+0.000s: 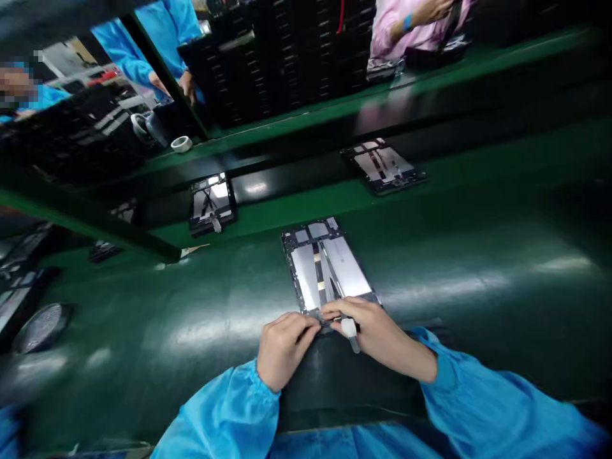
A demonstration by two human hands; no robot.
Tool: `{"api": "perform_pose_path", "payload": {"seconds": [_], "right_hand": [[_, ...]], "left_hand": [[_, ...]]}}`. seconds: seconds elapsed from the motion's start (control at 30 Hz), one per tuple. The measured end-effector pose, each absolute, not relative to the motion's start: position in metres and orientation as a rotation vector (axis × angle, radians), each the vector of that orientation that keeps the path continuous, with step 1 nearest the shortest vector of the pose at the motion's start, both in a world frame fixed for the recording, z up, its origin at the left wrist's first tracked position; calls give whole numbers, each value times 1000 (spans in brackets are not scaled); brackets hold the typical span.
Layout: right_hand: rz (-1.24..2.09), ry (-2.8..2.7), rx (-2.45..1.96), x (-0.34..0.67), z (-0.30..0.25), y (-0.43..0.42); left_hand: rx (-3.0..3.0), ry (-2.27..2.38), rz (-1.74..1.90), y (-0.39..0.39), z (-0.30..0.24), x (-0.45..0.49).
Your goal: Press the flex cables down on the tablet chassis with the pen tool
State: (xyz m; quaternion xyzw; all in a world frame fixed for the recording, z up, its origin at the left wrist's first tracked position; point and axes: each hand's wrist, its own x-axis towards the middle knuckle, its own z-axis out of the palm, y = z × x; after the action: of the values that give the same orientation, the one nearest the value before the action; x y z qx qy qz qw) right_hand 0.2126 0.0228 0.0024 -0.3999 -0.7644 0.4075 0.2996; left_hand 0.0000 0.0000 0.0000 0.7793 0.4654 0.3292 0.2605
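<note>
An open tablet housing [325,264] lies on the green belt with its silver internal panels and dark frame showing. Its near edge rests against a black pad [344,382]. My left hand [287,349] pinches that near edge of the frame. My right hand [377,328] grips a small white-handled tool [350,329] whose tip meets the same edge, next to my left fingertips. The tool's tip is hidden by my fingers.
Two more open tablets [382,167] [211,203] sit further along green belts. A tape roll [182,144] lies on the far bench beside stacked black trays [282,57]. Co-workers' hands and sleeves [421,19] show at the far side. A dark round disc [42,328] lies at left.
</note>
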Motion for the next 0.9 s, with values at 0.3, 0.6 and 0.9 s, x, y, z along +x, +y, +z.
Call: {"api": "perform_pose_path", "payload": {"seconds": [0.3, 0.6, 0.9], "right_hand": [[1011, -2007, -1014, 208, 6, 25], [1037, -2054, -974, 208, 4, 24], [1056, -2130, -906, 211, 3, 22]], "left_hand": [[1423, 1258, 810, -1, -1, 8], [1978, 1258, 953, -6, 0, 2], [1998, 1377, 751, -9, 4, 3]]}}
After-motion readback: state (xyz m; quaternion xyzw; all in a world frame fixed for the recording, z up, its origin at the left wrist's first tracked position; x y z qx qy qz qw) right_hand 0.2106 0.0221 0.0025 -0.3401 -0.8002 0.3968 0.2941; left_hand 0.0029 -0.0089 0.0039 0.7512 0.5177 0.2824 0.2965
